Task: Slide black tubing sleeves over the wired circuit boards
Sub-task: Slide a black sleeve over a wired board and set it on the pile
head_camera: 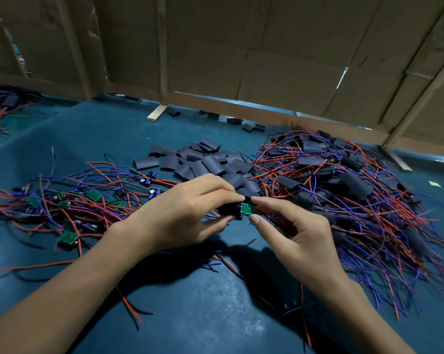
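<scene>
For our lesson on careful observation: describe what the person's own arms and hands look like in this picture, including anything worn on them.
Both forearms are bare as far as the picture shows: no sleeves, no gloves. The left hand and the right hand carry no visible rings, watch, bracelet or tape. The fingers have short, plain nails without polish. No markings or cables are attached to either arm.
</scene>
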`<action>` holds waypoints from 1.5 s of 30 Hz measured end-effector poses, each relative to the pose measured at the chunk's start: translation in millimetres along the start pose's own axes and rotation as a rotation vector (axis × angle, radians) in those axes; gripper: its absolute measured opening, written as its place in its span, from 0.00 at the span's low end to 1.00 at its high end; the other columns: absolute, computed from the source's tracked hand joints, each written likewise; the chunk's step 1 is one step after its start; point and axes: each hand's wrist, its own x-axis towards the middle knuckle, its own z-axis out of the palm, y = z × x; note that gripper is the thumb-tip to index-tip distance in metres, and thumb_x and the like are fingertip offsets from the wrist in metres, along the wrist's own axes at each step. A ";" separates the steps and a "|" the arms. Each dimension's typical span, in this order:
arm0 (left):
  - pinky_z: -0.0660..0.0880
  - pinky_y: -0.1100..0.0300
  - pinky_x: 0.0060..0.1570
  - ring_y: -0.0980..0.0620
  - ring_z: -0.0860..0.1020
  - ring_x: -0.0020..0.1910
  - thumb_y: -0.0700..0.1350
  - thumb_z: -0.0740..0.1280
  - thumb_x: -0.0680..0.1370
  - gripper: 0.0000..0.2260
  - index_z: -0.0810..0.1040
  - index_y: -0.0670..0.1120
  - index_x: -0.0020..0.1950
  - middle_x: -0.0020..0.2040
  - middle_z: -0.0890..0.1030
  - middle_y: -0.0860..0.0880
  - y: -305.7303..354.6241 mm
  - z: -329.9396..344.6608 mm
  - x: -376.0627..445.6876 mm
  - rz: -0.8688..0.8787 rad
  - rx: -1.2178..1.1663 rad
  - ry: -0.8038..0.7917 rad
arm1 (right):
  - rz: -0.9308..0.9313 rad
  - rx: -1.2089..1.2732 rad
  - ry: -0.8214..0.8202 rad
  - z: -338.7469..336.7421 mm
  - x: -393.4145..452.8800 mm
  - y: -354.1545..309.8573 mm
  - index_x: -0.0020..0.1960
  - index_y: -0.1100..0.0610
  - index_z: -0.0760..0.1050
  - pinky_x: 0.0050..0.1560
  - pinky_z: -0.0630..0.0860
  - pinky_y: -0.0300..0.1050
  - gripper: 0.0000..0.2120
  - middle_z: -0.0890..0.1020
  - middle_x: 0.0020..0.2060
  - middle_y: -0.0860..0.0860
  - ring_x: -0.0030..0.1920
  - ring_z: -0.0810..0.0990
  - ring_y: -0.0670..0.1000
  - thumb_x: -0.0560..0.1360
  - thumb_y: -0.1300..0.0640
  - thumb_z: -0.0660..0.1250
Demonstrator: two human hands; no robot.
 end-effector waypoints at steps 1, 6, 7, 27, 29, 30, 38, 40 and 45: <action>0.78 0.54 0.54 0.45 0.80 0.52 0.40 0.72 0.78 0.13 0.81 0.37 0.62 0.54 0.82 0.43 1.5 1.1 0.4 0.003 -0.007 0.005 | 0.039 0.018 -0.003 0.0 -0.1 0.4 0.56 0.53 0.84 0.41 0.79 0.48 0.11 0.86 0.47 0.41 0.40 0.84 0.50 0.74 0.57 0.74; 0.78 0.54 0.54 0.45 0.81 0.51 0.39 0.71 0.79 0.14 0.81 0.36 0.63 0.55 0.82 0.42 5.5 4.0 1.7 0.020 -0.014 0.027 | 0.004 0.014 0.009 -1.2 0.9 1.0 0.53 0.51 0.84 0.40 0.79 0.51 0.10 0.86 0.45 0.41 0.41 0.84 0.46 0.72 0.59 0.77; 0.78 0.54 0.55 0.44 0.81 0.51 0.39 0.71 0.79 0.14 0.80 0.36 0.63 0.56 0.82 0.42 5.7 4.3 1.5 0.021 -0.012 0.027 | 0.002 0.016 0.016 -1.4 1.4 1.0 0.52 0.51 0.84 0.40 0.79 0.53 0.09 0.86 0.45 0.42 0.40 0.85 0.50 0.72 0.58 0.76; 0.77 0.50 0.57 0.40 0.81 0.54 0.36 0.70 0.79 0.17 0.77 0.32 0.66 0.59 0.81 0.39 9.3 8.2 5.3 0.046 0.068 0.008 | -0.048 -0.049 0.067 -1.3 -0.5 -0.2 0.51 0.57 0.85 0.38 0.76 0.47 0.07 0.85 0.41 0.48 0.38 0.82 0.52 0.73 0.61 0.75; 0.76 0.51 0.59 0.41 0.80 0.56 0.37 0.70 0.80 0.18 0.75 0.32 0.68 0.60 0.81 0.39 8.2 5.9 4.4 0.031 0.079 0.006 | -0.064 -0.071 0.068 -1.3 -0.4 -0.7 0.51 0.58 0.85 0.38 0.75 0.44 0.07 0.84 0.41 0.49 0.38 0.81 0.52 0.73 0.61 0.74; 0.76 0.51 0.59 0.41 0.80 0.57 0.38 0.70 0.80 0.18 0.75 0.33 0.68 0.61 0.81 0.39 7.6 4.9 4.1 0.022 0.080 0.009 | -0.065 -0.077 0.069 -1.0 -0.2 -1.1 0.52 0.57 0.85 0.38 0.74 0.42 0.07 0.84 0.41 0.49 0.37 0.80 0.52 0.73 0.62 0.74; 0.77 0.55 0.58 0.42 0.81 0.53 0.38 0.72 0.78 0.18 0.77 0.33 0.66 0.58 0.82 0.40 11.3 13.1 6.0 0.043 0.010 0.054 | 0.121 0.180 0.039 1.7 -1.5 -8.5 0.51 0.46 0.84 0.49 0.76 0.38 0.10 0.86 0.45 0.42 0.45 0.84 0.44 0.73 0.59 0.74; 0.77 0.54 0.58 0.43 0.82 0.53 0.38 0.72 0.78 0.18 0.77 0.34 0.67 0.58 0.82 0.41 11.4 13.5 5.3 0.049 0.003 0.076 | 0.170 0.244 0.042 2.1 -0.8 -10.4 0.51 0.48 0.84 0.50 0.77 0.39 0.08 0.86 0.45 0.44 0.45 0.84 0.45 0.73 0.58 0.75; 0.76 0.57 0.61 0.47 0.81 0.57 0.41 0.73 0.79 0.21 0.75 0.37 0.70 0.63 0.81 0.45 12.6 12.7 5.1 0.072 -0.035 0.102 | 0.219 0.247 0.050 3.6 -0.3 -12.5 0.50 0.51 0.85 0.51 0.80 0.47 0.10 0.87 0.43 0.47 0.45 0.85 0.47 0.71 0.62 0.78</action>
